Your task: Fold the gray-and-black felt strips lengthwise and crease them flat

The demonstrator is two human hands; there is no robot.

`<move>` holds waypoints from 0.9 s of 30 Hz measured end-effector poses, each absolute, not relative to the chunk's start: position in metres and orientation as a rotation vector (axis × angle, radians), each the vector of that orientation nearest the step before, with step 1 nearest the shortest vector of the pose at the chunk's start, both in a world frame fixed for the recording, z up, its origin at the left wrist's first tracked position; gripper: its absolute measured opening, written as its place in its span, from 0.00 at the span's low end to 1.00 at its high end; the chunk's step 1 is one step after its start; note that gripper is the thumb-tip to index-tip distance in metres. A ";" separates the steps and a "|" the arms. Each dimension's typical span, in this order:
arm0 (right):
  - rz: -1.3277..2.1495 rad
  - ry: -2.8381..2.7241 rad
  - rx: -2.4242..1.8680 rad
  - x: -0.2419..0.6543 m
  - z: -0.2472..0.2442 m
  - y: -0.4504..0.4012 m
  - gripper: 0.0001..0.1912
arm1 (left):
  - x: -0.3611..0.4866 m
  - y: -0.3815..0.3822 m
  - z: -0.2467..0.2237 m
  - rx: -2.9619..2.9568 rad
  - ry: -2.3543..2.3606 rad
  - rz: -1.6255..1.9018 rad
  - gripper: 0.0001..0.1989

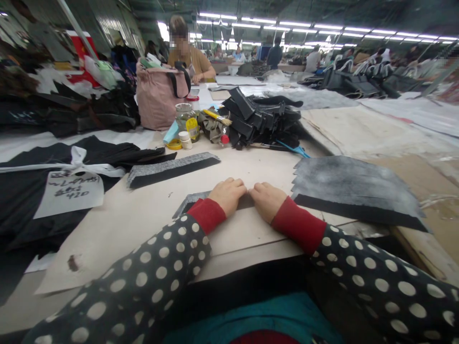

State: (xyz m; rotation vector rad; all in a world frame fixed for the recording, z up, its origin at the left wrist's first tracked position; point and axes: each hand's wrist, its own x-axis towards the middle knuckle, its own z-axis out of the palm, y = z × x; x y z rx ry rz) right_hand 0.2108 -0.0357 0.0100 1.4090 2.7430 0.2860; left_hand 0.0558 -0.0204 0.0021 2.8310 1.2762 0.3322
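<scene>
In the middle of the work surface lies a narrow dark fabric strip (195, 197) with a grey side, partly covered by my hands. My left hand (228, 193) is closed on its edge, fingers curled under and fingertips hidden. My right hand (267, 198) is closed on the same strip, a short gap from the left, thumbs facing each other. Beyond my left hand rests a similar grey-and-black strip (174, 168). To the right of my right hand, a fanned stack of grey-and-black pieces (355, 186) lies flat.
Black cloth bundle (86, 148) with a handwritten tag (70, 193) lies left. Farther back stand a glass jar (186, 114), a small white bottle (185, 140), a yellow-handled brush (217, 116), a heap of dark pieces (258, 114) and a pink bag (156, 95). A person (191, 57) sits opposite.
</scene>
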 end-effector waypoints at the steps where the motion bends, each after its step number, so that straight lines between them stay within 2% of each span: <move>1: 0.307 2.738 1.409 0.209 0.011 -0.038 0.12 | 0.054 -0.020 0.002 2.818 1.250 0.338 0.14; 9: 0.245 2.767 1.632 0.207 0.011 -0.035 0.15 | 0.020 -0.016 -0.002 2.448 1.286 0.592 0.12; 12: 0.051 2.860 1.619 0.206 0.007 -0.028 0.12 | 0.020 -0.019 -0.003 2.409 1.353 0.626 0.12; 16: -0.193 2.960 1.512 0.199 0.004 -0.023 0.16 | 0.025 -0.021 -0.005 2.453 1.375 0.622 0.12; 23: 0.159 2.871 1.361 0.184 0.009 -0.034 0.12 | 0.026 -0.025 -0.001 2.615 1.345 0.473 0.13; 27: 0.223 2.836 1.449 0.178 0.011 -0.037 0.14 | 0.013 -0.022 0.002 2.567 1.205 0.486 0.14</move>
